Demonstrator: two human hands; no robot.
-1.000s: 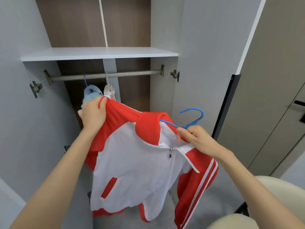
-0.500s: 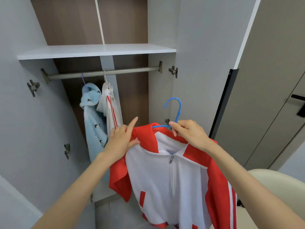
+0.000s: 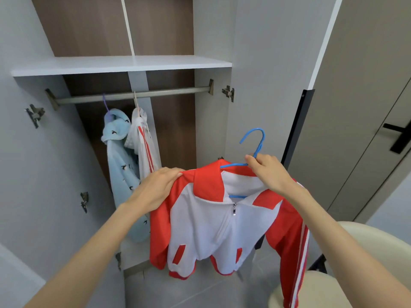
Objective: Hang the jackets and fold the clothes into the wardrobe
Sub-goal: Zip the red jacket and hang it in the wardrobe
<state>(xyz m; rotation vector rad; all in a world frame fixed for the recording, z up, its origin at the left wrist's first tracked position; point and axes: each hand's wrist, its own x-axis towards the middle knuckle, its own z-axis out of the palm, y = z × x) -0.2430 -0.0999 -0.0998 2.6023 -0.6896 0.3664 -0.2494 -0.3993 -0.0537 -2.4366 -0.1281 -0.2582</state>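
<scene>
Held up in front of the open grey wardrobe, lower than its grey metal rail and not yet hooked on: a red and white zip-front jacket, draped on a blue plastic hanger. Right hand at the hanger's neck, fingers curled and pinching the blue stem just under the hook; hook upright, free in the air. Left hand on the jacket's red shoulder, fingers bent over the cloth and gripping it. Collar open, zip closed below it, sleeves hanging at both sides. On the rail, toward its left end: a light blue hooded garment with small dark birds, touching a white garment with red stripes. Above the rail, a white shelf. Low on the right, a cream rounded chair.
</scene>
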